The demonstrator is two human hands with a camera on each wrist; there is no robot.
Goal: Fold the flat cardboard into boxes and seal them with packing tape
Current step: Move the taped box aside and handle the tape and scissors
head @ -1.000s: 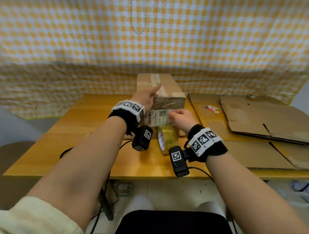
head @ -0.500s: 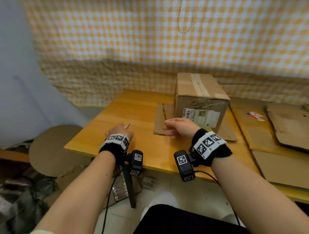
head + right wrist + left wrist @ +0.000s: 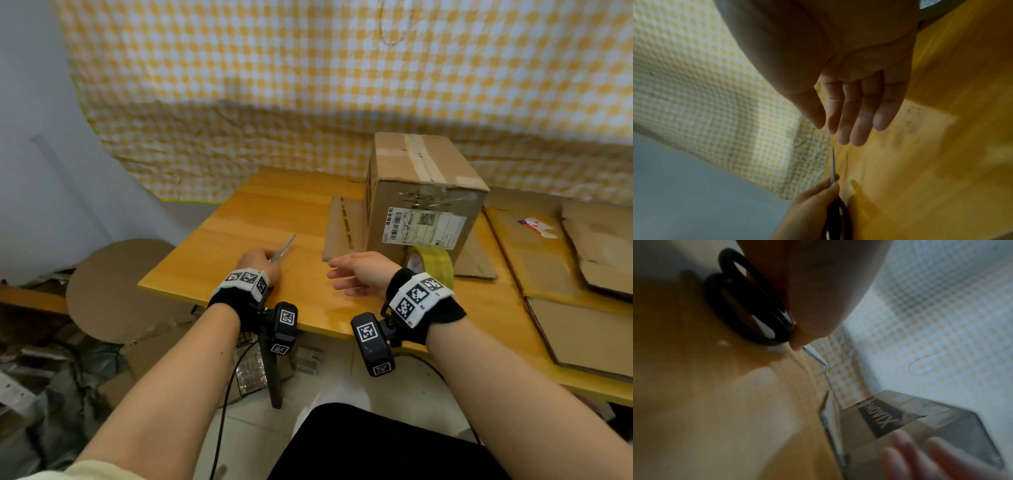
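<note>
A taped cardboard box [image 3: 421, 185] with a shipping label stands upright on the wooden table [image 3: 260, 219], on a flat cardboard sheet [image 3: 342, 229]. A yellow tape roll [image 3: 430, 262] stands on edge in front of the box. My left hand [image 3: 265, 257] grips black-handled scissors [image 3: 283, 247] near the table's left front; their blades point toward the box. The handles [image 3: 740, 305] show under my palm in the left wrist view. My right hand [image 3: 337, 274] hovers open, fingers straight [image 3: 855, 113], between the scissors and the tape roll, holding nothing.
Flattened cardboard sheets [image 3: 575, 274] are piled over the right side of the table. A checked yellow cloth [image 3: 308, 85] hangs behind. Round cardboard pieces [image 3: 113, 291] and clutter lie on the floor at the left, and cables hang below the table's front edge.
My left hand left the box top, went to the table's left front and took hold of the scissors. My right hand drew back from the box label and opened. The view swung left.
</note>
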